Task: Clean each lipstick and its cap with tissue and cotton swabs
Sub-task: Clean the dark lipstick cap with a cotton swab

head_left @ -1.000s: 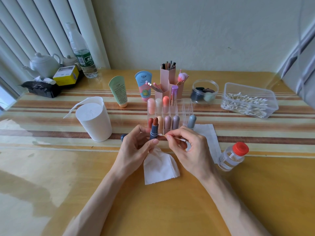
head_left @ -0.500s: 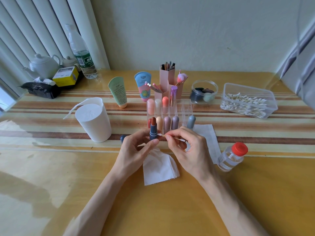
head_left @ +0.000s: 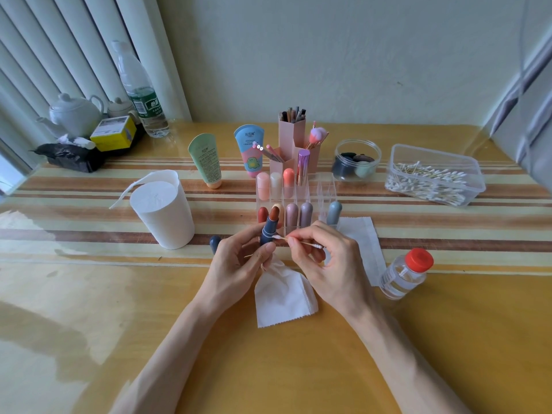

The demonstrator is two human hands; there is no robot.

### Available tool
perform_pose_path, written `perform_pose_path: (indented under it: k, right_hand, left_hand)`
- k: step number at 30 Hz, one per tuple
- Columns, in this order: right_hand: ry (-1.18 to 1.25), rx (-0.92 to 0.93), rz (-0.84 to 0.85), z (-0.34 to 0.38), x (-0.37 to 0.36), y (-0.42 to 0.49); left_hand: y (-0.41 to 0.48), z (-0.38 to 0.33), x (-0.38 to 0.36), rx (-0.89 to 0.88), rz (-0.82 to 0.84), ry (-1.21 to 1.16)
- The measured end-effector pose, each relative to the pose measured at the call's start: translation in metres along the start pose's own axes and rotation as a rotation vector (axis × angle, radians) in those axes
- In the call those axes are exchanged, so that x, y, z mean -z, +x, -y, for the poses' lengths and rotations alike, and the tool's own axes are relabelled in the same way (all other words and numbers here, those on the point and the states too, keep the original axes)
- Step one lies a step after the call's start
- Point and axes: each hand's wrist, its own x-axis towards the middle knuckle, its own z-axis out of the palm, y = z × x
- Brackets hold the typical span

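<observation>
At table centre, head view: the left hand (head_left: 239, 264) holds an uncapped dark-blue lipstick (head_left: 268, 233) upright, thumb and fingers curled round its base. That keeps the reddish-brown bullet clear of skin and turns the barrel toward the other hand. Opposite, the right hand (head_left: 325, 258) pinches a cotton swab (head_left: 301, 242) mid-stick btw thumb and forefinger. It lies roughly level, its left tip touching the barrel by the pale ring, prob. wiping residue from that groove. A folded tissue (head_left: 283, 294) hangs below the left hand, seemingly tucked under its fingers, ready for wiping; exact hold is hidden. The matching blue cap (head_left: 214, 243) sits on the table (head_left: 298, 369) just left of the left hand, likely parked until its turn. Behind the hands a clear organiser (head_left: 327, 189) stands other capped lipsticks upright. To the right are a second tissue (head_left: 361, 237), a bottle (head_left: 403, 276) w/ red lid, and a tub (head_left: 433, 174) of swabs farther back. Both forearms enter from the lower edge, angled toward each other.
</observation>
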Motion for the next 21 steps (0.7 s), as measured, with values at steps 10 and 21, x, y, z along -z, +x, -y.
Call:
perform_pose_path:
  k: [10, 21]
  right_hand:
    - [-0.009, -0.003, -0.014, -0.0034, -0.0001, 0.0001]
    - [-0.023, 0.010, -0.008, -0.0015, -0.0008, -0.0002]
  left_hand:
    - [-0.0008, 0.0012, 0.0013, 0.004, 0.011, -0.054]
    - [-0.0005, 0.0016, 0.0001, 0.032, 0.001, -0.106]
